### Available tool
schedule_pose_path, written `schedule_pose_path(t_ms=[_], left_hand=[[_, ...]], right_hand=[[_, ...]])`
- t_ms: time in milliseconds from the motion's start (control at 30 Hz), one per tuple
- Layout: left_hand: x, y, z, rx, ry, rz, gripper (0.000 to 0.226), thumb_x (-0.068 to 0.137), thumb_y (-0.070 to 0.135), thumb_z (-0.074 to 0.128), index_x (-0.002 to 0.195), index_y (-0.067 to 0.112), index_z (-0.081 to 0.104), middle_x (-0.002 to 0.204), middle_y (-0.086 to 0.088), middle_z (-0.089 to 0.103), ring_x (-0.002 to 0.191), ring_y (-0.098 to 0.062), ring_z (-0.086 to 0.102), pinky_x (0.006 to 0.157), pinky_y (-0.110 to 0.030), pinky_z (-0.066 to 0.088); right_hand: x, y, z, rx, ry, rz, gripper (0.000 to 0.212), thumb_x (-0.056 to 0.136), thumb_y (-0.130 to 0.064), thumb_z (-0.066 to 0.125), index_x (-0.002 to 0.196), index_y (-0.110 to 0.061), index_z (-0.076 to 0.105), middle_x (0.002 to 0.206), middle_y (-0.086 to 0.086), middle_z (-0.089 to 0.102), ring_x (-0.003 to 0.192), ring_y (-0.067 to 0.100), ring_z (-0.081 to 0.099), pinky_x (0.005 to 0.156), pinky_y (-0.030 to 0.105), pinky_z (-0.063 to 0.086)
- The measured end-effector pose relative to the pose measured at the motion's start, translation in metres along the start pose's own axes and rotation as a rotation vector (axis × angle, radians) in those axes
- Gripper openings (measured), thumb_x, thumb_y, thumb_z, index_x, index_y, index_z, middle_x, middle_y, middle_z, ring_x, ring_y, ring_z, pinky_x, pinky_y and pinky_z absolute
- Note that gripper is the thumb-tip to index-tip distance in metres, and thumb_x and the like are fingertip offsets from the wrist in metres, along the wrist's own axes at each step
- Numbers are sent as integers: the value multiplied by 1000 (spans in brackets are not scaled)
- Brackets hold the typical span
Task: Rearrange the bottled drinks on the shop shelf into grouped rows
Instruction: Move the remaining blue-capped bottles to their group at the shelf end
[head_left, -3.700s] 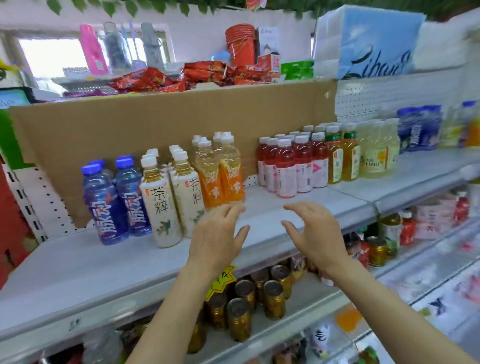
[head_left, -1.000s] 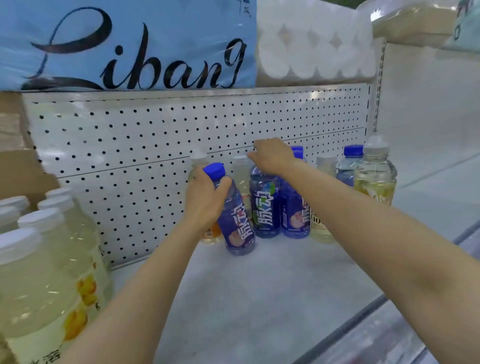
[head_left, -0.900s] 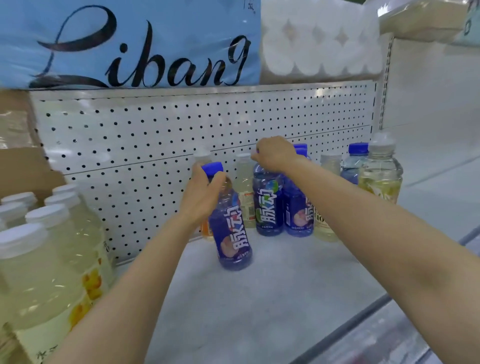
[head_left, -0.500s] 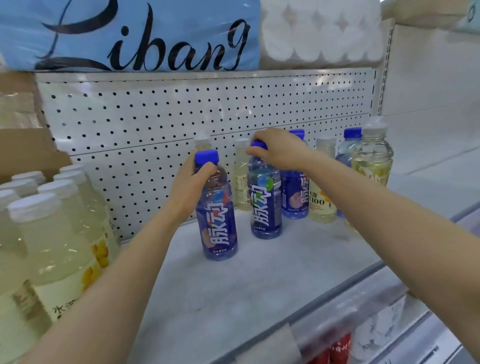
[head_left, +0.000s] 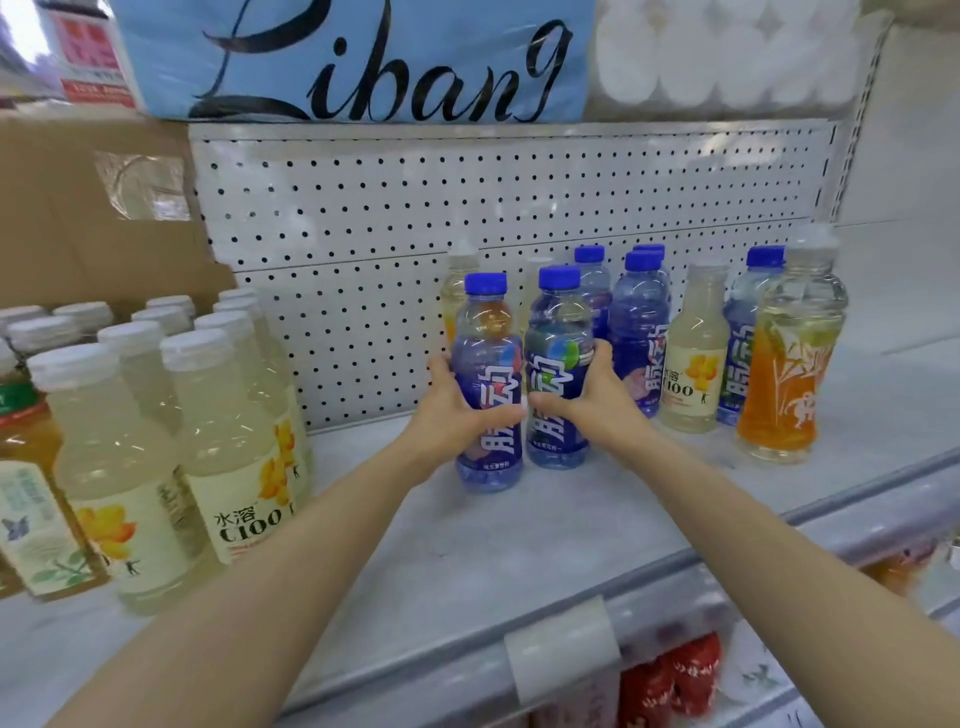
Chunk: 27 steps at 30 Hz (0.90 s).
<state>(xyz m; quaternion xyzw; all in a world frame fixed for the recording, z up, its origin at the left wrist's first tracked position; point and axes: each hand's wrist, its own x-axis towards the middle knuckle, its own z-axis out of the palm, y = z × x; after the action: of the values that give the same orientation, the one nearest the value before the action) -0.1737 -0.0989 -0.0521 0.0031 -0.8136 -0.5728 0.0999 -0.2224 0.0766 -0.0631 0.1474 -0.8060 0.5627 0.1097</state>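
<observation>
White pegboard (head_left: 467, 208) backs the scene, and up top sits a big blue "Libang" pack (head_left: 363, 57) beside stacked white rolls (head_left: 727, 52). Below runs the pale shop shelf (head_left: 493, 545), a price-tag holder (head_left: 563, 649) clipped on its front rail. Far left, brown cardboard (head_left: 78, 208) stands behind a crowded block of pale C100 bottles (head_left: 228, 426), white caps all round. Over on the right, an orange drink bottle (head_left: 789, 364) stands upright at the front, with one lone C100 bottle (head_left: 696, 358) and more blue-capped bottles (head_left: 639, 322) ranked behind towards the pegboard. Centre stage now: two upright blue bottles, side by side and touching, both standing on the shelf. The left hand (head_left: 447, 410) wraps the left blue bottle (head_left: 488, 384), its grip clamped round the label, thumb across the front. The right hand (head_left: 597, 400) matches it on the right blue bottle (head_left: 558, 364), grip clamped at mid-body, thumb on the front too.
</observation>
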Motion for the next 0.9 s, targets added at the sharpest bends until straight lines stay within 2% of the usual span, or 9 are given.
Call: schedule_pose_path(t_ms=[67,133,200,267,367,533,667,800,900], left_hand=[[-9,4,-3,-110,15,-33,69,77,27,84,128,24,37,115,5,64,97,-14,67,64,-25,54],[-24,11,-8,-227,62,-76,57,80,32,81,125,22,47,107,2,69,86,-15,71,62,-27,57],[-41,15,-15,-294,79,-96,52,81,38,79,124,21,55,103,-2,74,84,-21,74,68,-34,61],[-65,19,-23,-360,80,-73,43,83,39,76,119,23,59,100,-2,77,84,-22,75,71,-36,61],[-111,25,-38,-436,106,-14,36,85,37,75,116,24,63,99,-2,78,86,-23,76,74,-39,61],[-191,24,-80,-483,239,66,46,74,36,78,115,19,68,100,-5,78,90,-25,76,77,-41,62],[-250,10,-125,-433,342,85,52,70,38,78,117,18,67,100,-4,78,88,-24,76,70,-37,62],[-310,-7,-174,-388,446,97,45,71,35,77,112,19,68,97,-2,78,85,-21,76,62,-29,60],[-353,-19,-210,-392,514,90,38,69,34,77,104,22,68,93,0,78,83,-19,76,60,-25,59]], right_hand=[[-6,-3,-1,121,-18,34,70,78,-28,79,131,-21,34,121,-7,57,106,13,59,92,42,52],[-19,-13,-2,345,-15,100,57,82,-33,75,128,-28,42,121,-2,63,102,17,66,88,46,56],[-39,-27,-1,521,-15,120,33,88,-35,68,115,-39,49,118,1,66,95,19,71,79,43,59],[-63,-42,2,609,-2,94,23,92,-36,63,109,-44,51,116,1,68,92,19,72,72,39,60],[-104,-65,15,740,-16,43,41,93,-31,61,132,-31,50,114,3,71,94,22,72,73,40,60],[-171,-97,55,793,-75,-18,62,84,-36,63,143,-34,43,112,3,72,96,25,72,75,42,60],[-223,-123,103,825,-160,-21,56,88,-32,61,141,-36,44,109,5,73,95,27,72,76,43,59],[-274,-153,151,848,-252,-3,43,90,-29,59,131,-40,50,105,6,74,90,26,73,67,34,60],[-309,-178,186,865,-320,14,53,91,-28,59,140,-40,43,108,4,73,94,25,72,69,35,60]])
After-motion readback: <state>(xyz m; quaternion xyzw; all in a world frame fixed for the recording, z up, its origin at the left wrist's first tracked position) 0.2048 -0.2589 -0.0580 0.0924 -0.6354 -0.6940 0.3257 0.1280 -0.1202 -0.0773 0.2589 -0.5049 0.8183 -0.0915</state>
